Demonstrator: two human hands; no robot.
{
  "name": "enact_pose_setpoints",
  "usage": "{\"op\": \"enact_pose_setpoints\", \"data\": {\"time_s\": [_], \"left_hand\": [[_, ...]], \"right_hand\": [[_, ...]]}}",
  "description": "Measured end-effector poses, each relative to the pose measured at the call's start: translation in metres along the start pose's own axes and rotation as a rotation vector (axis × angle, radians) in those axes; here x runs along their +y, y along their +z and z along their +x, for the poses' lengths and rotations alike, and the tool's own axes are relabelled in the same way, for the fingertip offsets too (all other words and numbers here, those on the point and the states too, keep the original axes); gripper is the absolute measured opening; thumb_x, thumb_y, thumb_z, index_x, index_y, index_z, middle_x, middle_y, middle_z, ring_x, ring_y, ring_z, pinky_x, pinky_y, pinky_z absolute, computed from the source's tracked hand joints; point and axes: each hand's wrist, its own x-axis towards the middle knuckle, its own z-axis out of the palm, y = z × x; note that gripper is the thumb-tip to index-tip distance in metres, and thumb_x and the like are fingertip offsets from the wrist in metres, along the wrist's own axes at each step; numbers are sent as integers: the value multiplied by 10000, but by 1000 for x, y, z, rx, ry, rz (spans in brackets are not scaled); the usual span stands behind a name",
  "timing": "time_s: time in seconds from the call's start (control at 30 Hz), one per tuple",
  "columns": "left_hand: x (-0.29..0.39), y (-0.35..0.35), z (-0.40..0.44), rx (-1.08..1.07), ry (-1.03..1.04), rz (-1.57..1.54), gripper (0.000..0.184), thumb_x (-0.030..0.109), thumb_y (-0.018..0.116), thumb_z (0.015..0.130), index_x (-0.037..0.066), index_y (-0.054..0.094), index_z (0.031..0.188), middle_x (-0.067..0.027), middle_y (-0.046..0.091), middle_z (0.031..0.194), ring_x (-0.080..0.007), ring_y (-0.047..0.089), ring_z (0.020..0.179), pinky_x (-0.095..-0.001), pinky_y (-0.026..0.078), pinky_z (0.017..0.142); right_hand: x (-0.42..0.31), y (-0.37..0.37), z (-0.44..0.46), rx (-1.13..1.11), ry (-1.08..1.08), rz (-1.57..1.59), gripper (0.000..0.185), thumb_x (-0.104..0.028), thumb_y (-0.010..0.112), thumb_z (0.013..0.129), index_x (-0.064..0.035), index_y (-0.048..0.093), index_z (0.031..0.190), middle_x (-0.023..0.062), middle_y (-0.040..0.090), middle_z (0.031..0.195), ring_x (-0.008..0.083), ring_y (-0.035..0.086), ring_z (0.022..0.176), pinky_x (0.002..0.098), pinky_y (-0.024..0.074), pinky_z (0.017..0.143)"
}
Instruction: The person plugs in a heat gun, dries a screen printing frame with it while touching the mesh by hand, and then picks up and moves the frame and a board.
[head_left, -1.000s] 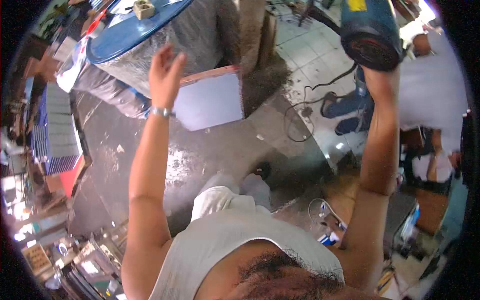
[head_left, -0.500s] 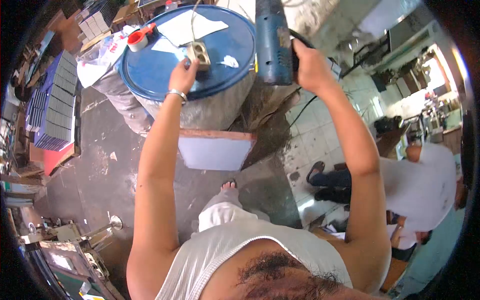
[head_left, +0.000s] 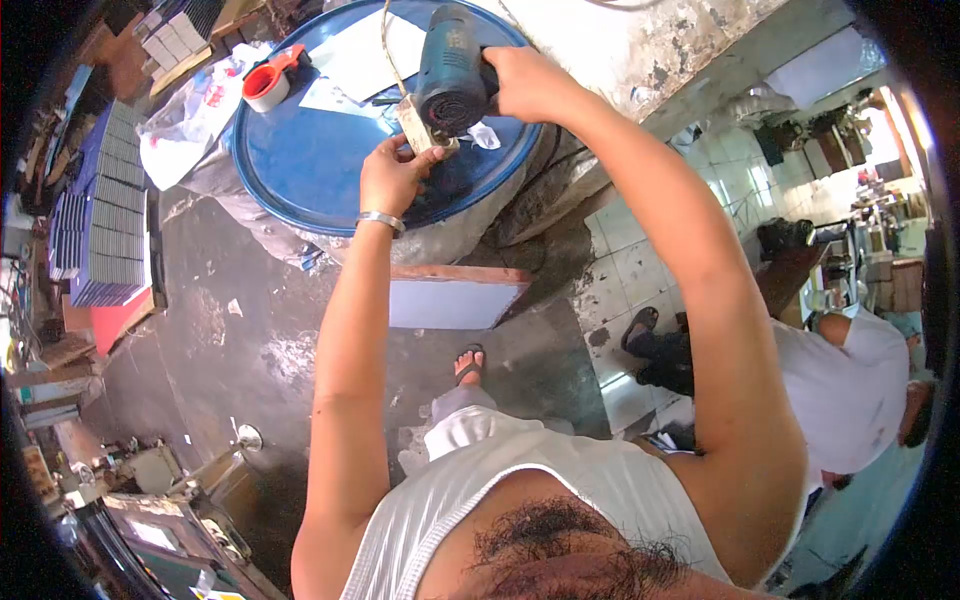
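Over a round blue drum lid (head_left: 300, 165), my right hand (head_left: 525, 85) grips the handle of a dark teal heat gun (head_left: 450, 68). My left hand (head_left: 395, 178) holds the near end of a small beige socket block (head_left: 413, 128), fingers wrapped at its side. A cable rises from the block's far end. The heat gun's round rear end hangs just above and beside the block. White paper (head_left: 370, 50), a crumpled white scrap (head_left: 485, 136) and a red and white tape dispenser (head_left: 268, 85) lie on the lid.
A white-faced board (head_left: 445, 302) stands below the drum. Stacked purple-edged books (head_left: 108, 215) sit at left, near a white plastic bag (head_left: 180, 140). Another person in a white shirt (head_left: 845, 390) is at right. A disc-shaped metal piece (head_left: 249, 437) is at lower left.
My right hand has brought the heat gun left and over the drum lid. My left hand has moved to the socket block and taken hold of it. The view has shifted toward the drum.
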Motion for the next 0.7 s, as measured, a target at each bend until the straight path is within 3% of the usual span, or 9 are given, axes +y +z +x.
{"op": "enact_pose_setpoints", "data": {"time_s": [0.1, 0.13, 0.37, 0.57, 0.7], "left_hand": [[1, 10, -3, 85, 11, -2, 618, 298, 865, 806, -49, 632, 1261, -64, 751, 945, -66, 631, 704, -233, 503, 535], [1, 11, -2, 84, 6, -19, 641, 295, 877, 788, -60, 623, 1258, -77, 753, 934, -80, 643, 693, -242, 512, 531], [7, 13, -4, 113, -17, -6, 677, 303, 905, 746, -80, 612, 1221, -104, 752, 888, -112, 665, 659, -259, 524, 510], [2, 22, -1, 157, 11, 3, 676, 317, 911, 738, -76, 606, 1197, -113, 744, 883, -120, 667, 640, -263, 533, 497], [0, 25, -1, 157, 20, -21, 676, 305, 910, 741, -71, 589, 1204, -130, 741, 910, -123, 672, 638, -266, 540, 490]], "right_hand": [[-1, 6, 9, -79, 32, -42, 403, -117, 677, 714, 56, 659, 1077, 284, 695, 999, 413, 687, 977, 477, 553, 852], [-2, 8, 13, -117, 93, -57, 435, -175, 769, 709, 42, 663, 1071, 269, 693, 1028, 426, 664, 1007, 468, 532, 875], [-12, 7, 26, -271, 163, -107, 403, -141, 763, 693, 59, 688, 1035, 278, 700, 996, 413, 684, 989, 463, 550, 852], [-34, -18, 20, -436, 236, -68, 195, -109, 748, 700, 66, 721, 779, 202, 721, 754, 301, 728, 670, 411, 576, 608], [-33, -19, 21, -427, 208, -40, 184, -117, 763, 698, 59, 716, 719, 168, 695, 651, 244, 700, 562, 378, 554, 527]]}}
